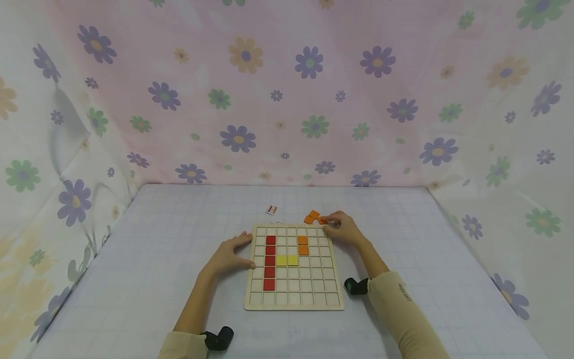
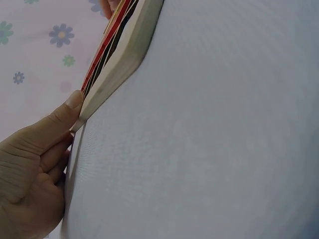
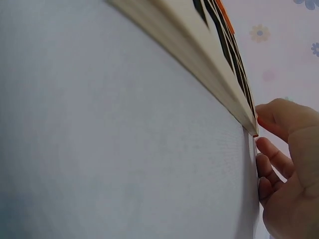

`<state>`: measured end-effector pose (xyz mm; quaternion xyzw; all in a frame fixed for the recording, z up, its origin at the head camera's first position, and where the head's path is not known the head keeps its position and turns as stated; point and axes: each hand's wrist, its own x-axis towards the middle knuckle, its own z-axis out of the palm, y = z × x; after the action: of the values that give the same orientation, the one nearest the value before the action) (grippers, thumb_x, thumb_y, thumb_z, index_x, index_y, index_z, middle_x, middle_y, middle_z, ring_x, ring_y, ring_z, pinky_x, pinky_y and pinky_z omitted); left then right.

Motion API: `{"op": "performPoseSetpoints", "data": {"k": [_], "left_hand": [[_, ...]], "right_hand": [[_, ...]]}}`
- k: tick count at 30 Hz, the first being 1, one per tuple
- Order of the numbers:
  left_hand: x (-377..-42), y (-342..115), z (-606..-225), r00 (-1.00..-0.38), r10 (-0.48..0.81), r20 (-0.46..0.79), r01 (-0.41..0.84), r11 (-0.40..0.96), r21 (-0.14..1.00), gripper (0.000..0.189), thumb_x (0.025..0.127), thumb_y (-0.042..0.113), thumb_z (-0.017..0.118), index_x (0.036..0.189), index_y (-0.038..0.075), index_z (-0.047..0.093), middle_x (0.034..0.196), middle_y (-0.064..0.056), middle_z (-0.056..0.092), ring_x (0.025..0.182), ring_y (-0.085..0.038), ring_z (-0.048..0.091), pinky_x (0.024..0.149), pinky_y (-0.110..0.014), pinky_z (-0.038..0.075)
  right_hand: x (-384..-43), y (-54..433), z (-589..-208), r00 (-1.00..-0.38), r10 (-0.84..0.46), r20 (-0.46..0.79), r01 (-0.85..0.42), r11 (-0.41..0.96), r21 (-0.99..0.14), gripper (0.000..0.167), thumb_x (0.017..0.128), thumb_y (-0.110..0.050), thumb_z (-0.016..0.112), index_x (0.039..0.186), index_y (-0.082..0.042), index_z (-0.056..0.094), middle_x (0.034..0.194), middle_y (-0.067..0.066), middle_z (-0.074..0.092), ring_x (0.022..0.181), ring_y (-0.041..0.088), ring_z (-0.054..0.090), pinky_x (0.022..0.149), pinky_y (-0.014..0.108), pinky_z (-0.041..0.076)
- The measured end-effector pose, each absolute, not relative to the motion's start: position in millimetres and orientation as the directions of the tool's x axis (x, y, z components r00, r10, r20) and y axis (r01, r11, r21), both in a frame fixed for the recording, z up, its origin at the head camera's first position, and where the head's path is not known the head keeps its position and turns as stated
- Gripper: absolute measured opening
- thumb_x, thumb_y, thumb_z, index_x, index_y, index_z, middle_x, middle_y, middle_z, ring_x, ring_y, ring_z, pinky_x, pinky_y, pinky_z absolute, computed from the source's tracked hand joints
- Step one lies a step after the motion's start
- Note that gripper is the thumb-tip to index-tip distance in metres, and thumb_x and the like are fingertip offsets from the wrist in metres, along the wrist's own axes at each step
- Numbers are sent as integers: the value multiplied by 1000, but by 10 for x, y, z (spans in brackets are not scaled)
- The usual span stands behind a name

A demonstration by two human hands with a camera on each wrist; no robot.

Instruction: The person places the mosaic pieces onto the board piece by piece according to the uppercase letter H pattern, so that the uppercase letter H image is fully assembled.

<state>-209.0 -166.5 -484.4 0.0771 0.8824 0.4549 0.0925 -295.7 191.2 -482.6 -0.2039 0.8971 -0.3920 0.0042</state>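
Observation:
A square wooden grid board (image 1: 294,301) lies on the table. It bears a column of several red tiles (image 1: 270,260), two yellow tiles (image 1: 287,260) side by side and two orange tiles (image 1: 303,245) one above the other. My left hand (image 1: 227,255) touches the board's left edge with thumb and fingertips spread; the left wrist view has its thumb (image 2: 65,112) against the rim. Just beyond the far right corner, my right hand (image 1: 344,228) pinches an orange tile (image 1: 322,220) beside other loose orange tiles (image 1: 310,218). In the right wrist view, fingers (image 3: 286,117) mostly hide that tile.
A small printed pattern card (image 1: 272,210) lies behind the board. Black wrist-worn devices (image 1: 356,286) sit at both sleeve cuffs. Flower-printed cloth (image 1: 287,124) hangs at the back and both sides of the pale covered table (image 1: 179,214).

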Motion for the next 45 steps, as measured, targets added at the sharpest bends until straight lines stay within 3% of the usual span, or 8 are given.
{"op": "performPoseSetpoints", "data": {"k": [7, 13, 19, 33, 45], "left_hand": [[-2093, -1670, -4846, -971, 211, -112, 36, 592, 805, 87, 60, 28, 88, 136, 9, 51, 147, -10, 39, 141, -29, 24, 113, -52, 19], [-2094, -1670, -4853, -970, 211, -118, 29, 588, 808, 88, 60, 30, 88, 137, 10, 50, 148, -9, 37, 141, -29, 24, 113, -52, 19], [-2100, -1668, -4851, -970, 219, -105, 46, 588, 808, 88, 59, 31, 88, 136, 10, 51, 147, -10, 38, 141, -28, 24, 113, -51, 19], [-2094, -1670, -4853, -972, 217, -95, 50, 577, 815, 89, 59, 29, 88, 136, 8, 50, 147, -11, 39, 141, -29, 25, 113, -52, 20], [-2112, -1689, -4868, -968, 228, -105, 47, 575, 817, 89, 59, 30, 89, 136, 9, 50, 147, -9, 39, 141, -28, 24, 114, -51, 18]], "right_hand": [[-3021, 1851, -4887, -914, -326, 241, -400, 625, -670, 31, 86, -12, 67, 111, 7, 65, 108, 23, 62, 90, 31, 58, 77, 44, 51], [-3037, 1779, -4851, -960, -213, 182, -277, 627, -728, 40, 83, -17, 71, 112, 9, 63, 102, 24, 64, 89, 33, 60, 76, 44, 52], [-3046, 1733, -4798, -973, -183, 142, -228, 648, -727, 36, 83, -15, 71, 108, 9, 64, 100, 23, 67, 89, 34, 63, 79, 44, 53], [-3111, 1845, -4771, -971, -182, 152, -237, 712, -661, 43, 76, -6, 64, 112, 15, 58, 100, 29, 64, 90, 38, 62, 80, 46, 53], [-2902, 1926, -4771, -931, -254, 262, -362, 548, -754, 30, 76, -2, 72, 102, 11, 65, 91, 22, 67, 74, 22, 60, 64, 22, 50]]}}
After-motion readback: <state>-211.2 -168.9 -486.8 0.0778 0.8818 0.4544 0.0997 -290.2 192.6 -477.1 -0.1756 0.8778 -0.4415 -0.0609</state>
